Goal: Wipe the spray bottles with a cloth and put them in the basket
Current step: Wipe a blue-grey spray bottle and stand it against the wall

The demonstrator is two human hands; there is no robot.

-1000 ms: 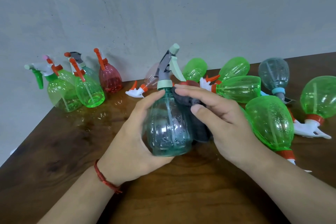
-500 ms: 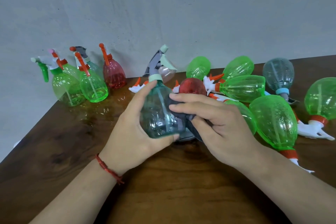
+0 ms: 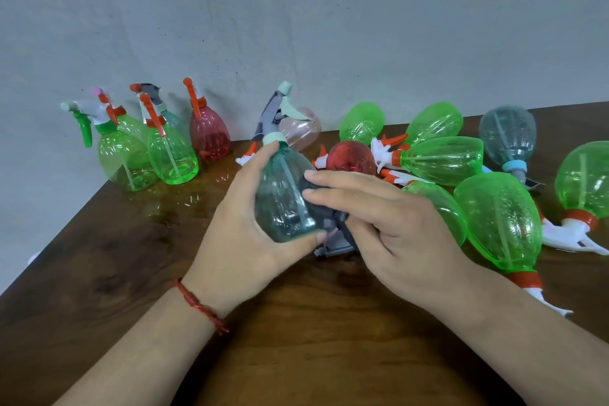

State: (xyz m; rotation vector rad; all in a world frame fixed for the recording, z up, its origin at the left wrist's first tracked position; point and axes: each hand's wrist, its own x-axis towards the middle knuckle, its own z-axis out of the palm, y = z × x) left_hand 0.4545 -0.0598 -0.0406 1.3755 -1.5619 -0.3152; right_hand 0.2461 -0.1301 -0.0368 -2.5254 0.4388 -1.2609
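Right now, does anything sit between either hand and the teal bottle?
Only the cloth: the right hand presses it against the bottle, as wiping needs. The left hand grips the bottle bare, with nothing between. No basket is in view, so the way there cannot be judged.

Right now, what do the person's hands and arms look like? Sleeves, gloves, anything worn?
Both hands are bare, with no gloves or rings visible on the left hand or the right hand. Both forearms are uncovered, with no sleeve in view. The only thing worn is a thin red cord bracelet on the left wrist, with a knotted end. The right wrist has nothing on it.
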